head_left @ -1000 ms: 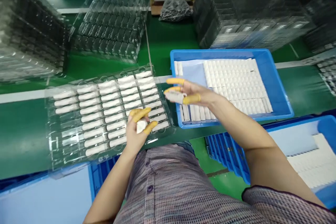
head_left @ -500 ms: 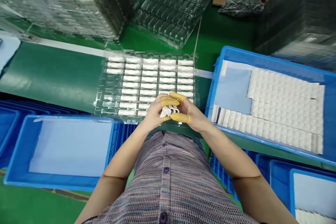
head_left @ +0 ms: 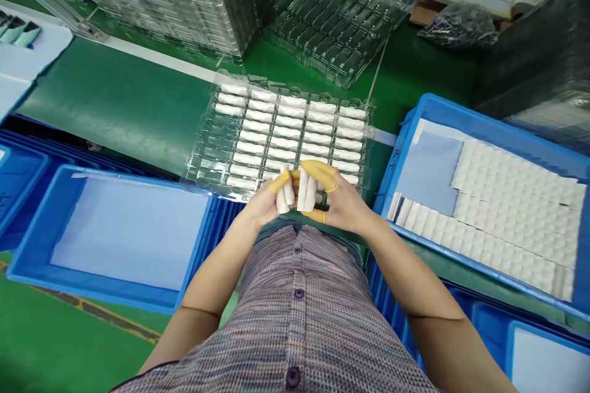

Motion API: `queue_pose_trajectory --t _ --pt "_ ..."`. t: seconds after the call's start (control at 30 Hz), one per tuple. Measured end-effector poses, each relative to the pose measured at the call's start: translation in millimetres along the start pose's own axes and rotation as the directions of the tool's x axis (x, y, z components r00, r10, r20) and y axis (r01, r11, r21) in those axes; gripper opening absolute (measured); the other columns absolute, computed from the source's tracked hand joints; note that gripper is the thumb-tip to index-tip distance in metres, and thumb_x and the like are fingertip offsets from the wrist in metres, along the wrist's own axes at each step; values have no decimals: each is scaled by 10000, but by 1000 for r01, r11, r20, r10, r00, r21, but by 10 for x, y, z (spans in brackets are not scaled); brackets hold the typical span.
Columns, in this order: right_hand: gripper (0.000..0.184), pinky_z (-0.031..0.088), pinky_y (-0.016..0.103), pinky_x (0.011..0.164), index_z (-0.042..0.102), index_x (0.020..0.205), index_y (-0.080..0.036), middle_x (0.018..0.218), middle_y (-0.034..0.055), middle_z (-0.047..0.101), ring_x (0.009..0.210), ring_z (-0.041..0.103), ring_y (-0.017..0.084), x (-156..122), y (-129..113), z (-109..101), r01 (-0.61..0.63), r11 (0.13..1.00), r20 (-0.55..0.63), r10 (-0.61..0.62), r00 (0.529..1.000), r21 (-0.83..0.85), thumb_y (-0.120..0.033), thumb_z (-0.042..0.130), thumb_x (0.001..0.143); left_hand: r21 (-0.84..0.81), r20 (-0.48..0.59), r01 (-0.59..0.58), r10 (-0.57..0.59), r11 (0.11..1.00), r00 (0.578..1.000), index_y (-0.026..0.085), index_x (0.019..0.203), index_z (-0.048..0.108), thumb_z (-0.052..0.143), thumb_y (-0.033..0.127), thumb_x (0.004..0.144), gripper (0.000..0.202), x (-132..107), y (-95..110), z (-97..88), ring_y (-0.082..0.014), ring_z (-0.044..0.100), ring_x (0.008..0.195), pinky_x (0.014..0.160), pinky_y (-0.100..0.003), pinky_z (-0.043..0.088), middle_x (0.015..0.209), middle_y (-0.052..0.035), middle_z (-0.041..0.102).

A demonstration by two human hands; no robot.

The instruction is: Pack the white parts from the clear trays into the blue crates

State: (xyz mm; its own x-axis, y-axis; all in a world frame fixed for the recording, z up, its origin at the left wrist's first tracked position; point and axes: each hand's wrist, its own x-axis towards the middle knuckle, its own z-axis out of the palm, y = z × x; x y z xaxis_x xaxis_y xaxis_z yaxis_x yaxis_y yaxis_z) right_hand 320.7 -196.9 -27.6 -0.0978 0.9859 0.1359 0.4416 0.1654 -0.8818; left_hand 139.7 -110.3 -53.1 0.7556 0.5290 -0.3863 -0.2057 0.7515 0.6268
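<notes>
My left hand (head_left: 266, 199) is closed on a couple of small white wavy-sided pieces (head_left: 284, 193), yellow cots on its fingertips. Just beside it, my right hand (head_left: 343, 196) pinches two more white pieces (head_left: 306, 190) between thumb and fingers, which also wear yellow cots. A narrow gap separates the two pairs. Both hands hover over the near edge of a clear plastic tray (head_left: 207, 153). Rows of similar white pieces (head_left: 281, 132) lie in its slots; the lower part of its left column holds none. What the pieces are, I cannot tell.
At right, a blue bin (head_left: 415, 107) holds packed white pieces (head_left: 516, 196) and a blue sheet. Left below is another blue bin (head_left: 27, 245) with a pale sheet. Behind the tray stand stacked filled trays (head_left: 230, 12) and clear vacant trays (head_left: 345, 18).
The white pieces, bunched together between my hands before, are now split, some in each hand and held more upright. The view has shifted, so the tray appears further right.
</notes>
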Motion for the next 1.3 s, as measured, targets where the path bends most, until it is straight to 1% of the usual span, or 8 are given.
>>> queue_pose_trajectory --t 0.13,0.3,0.53,0.77,0.9,1.03,1.13,1.3 --pt "794 278 634 1296 384 1605 -419 1601 75 503 1535 420 320 33 48 31 168 976 126 -151 980 -141 -337 743 901 99 103 -54 44 994 994 169 812 703 993 418 608 433 -42 -61 53 -157 648 645 713 -334 582 701 -15 679" --pt "1022 305 609 1291 223 1674 -401 1739 76 297 1600 304 345 -45 -8 -5 33 999 64 -34 997 26 -578 790 842 356 67 -247 239 901 969 172 871 720 985 435 609 456 -42 -72 78 -194 673 787 818 -376 560 855 -44 714" --pt "507 169 625 1330 533 1519 -443 1561 26 581 1561 394 299 21 -126 -2 160 987 125 -156 980 -22 -580 460 1037 585 83 -307 321 751 944 165 946 737 975 537 576 576 -16 -38 53 -299 686 937 869 -413 535 950 -83 733" --pt "622 307 575 1291 623 1416 -399 1564 28 572 1540 415 299 -5 -79 84 -39 976 0 40 999 214 -776 391 979 563 135 -361 349 743 928 190 963 693 932 507 674 491 -22 -118 47 -222 677 830 773 -343 531 927 -62 730" --pt "669 571 502 1040 632 1343 -337 1302 77 707 1272 648 290 -68 113 149 -305 763 -105 436 894 570 -826 424 937 691 350 -558 462 460 815 239 899 727 878 425 761 276 -3 28 7 -234 686 882 983 -444 513 910 -58 754" --pt "673 629 432 823 711 1154 -278 1041 80 755 996 732 275 -89 171 220 -537 413 322 485 813 735 -855 567 840 702 578 -699 466 134 670 321 845 775 851 267 770 120 44 77 40 -276 681 1014 1257 -600 238 933 -23 773" --pt "543 625 420 853 744 1017 -278 1044 71 761 1035 731 285 -85 106 269 -556 283 418 424 804 782 -720 816 710 700 626 -711 424 63 654 340 817 770 773 179 817 161 54 32 119 -310 639 1198 1280 -674 -44 998 -10 772" --pt "399 646 406 774 722 819 -280 909 44 748 946 740 274 -56 73 295 -538 300 399 417 817 788 -528 950 604 693 691 -720 277 4 667 344 872 774 697 120 861 238 -11 24 164 -339 548 1377 1176 -737 -235 1101 -10 772"
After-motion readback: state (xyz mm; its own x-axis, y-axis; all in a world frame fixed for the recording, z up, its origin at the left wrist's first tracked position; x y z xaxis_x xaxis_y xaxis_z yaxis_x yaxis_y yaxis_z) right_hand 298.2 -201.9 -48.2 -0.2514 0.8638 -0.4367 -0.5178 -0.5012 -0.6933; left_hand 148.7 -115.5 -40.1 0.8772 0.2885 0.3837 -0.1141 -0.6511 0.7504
